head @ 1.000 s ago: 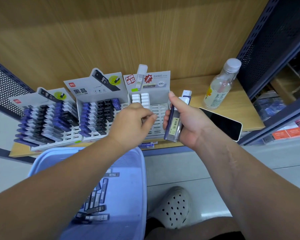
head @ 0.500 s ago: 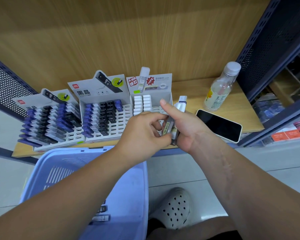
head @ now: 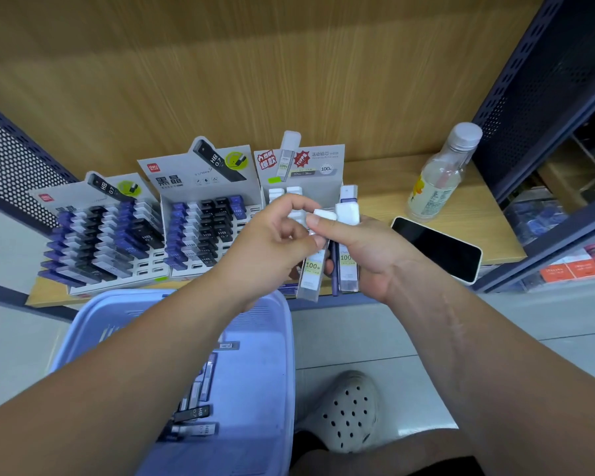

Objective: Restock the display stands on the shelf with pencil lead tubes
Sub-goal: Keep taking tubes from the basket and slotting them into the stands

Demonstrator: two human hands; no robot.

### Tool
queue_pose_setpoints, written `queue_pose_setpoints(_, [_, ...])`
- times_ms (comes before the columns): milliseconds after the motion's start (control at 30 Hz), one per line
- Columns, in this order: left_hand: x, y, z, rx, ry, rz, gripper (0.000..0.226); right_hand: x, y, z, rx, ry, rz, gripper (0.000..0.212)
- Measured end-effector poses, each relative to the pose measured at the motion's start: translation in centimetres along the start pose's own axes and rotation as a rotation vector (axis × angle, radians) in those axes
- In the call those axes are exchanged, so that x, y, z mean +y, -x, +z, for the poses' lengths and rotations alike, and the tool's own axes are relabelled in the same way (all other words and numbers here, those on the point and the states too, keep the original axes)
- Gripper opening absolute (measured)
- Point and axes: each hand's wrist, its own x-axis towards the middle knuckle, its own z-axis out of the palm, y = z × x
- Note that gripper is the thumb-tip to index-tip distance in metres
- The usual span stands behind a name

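Both hands are sitting a little higher than half a second ago, and the left hand (head: 272, 242), which was covering the lower part of the bunch, is now working up beside the white caps.

From the head camera, the right hand (head: 368, 259) is wrapping its fingers round a bunch of pencil lead tubes (head: 348, 266), holding them upright with the caps on top, and its thumb is pressing across a white cap. The left hand is curling in tight from the side, and its thumb and fingers are pinching the front tube (head: 311, 273) just under that cap. This clear tube is tilting slightly away from the others, its lower end pointing down toward the basket (head: 265, 389).

Directly behind the grip, the right display stand (head: 323, 159) is standing on the shelf (head: 385, 201), with a few white-capped tubes showing at its back. To the left of the grip, the middle display stand (head: 200, 214) and the left display stand (head: 93, 242) are holding rows of dark and purple tubes. To the right of the grip, a phone (head: 437, 249) is lying face up, and a bottle (head: 440, 176) is standing beyond it. Below the grip, the basket is carrying loose tubes (head: 200, 412), and a shoe (head: 349, 410) is showing on the floor beside it.
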Motion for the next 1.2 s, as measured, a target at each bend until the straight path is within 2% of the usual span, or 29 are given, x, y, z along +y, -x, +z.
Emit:
queue_pose_setpoints(133, [0.2,-1.2,-0.8,0.016,-0.029,0.030,0.027,-0.1,-0.1,-0.1,0.054,-0.052,0.048,0.021])
queue_pose_setpoints(267, [-0.7,-2.3,-2.7,0.132,-0.172,0.055,0.028,-0.5,-0.8,-1.2,0.229,-0.118,0.048,0.028])
queue_pose_setpoints(367, [-2.6,-2.9,-3.7,0.196,-0.354,0.081,0.027,-0.8,-1.0,-2.0,0.286,-0.161,0.038,0.026])
queue_pose_setpoints(633, [-5.1,-3.6,-2.6,0.214,-0.642,0.215,0.017,-1.0,-1.2,-2.1,0.282,-0.171,0.030,0.027])
queue_pose_setpoints(800, [-5.9,-4.0,-2.6,0.173,-0.750,0.379,0.025,-1.2,-1.2,-2.1,0.282,-0.185,0.020,0.027])
queue_pose_setpoints(1200, [-6.5,-3.8,-2.9,0.214,-0.833,0.507,0.018,-1.0,-1.3,-2.0,0.282,-0.163,0.011,0.027])
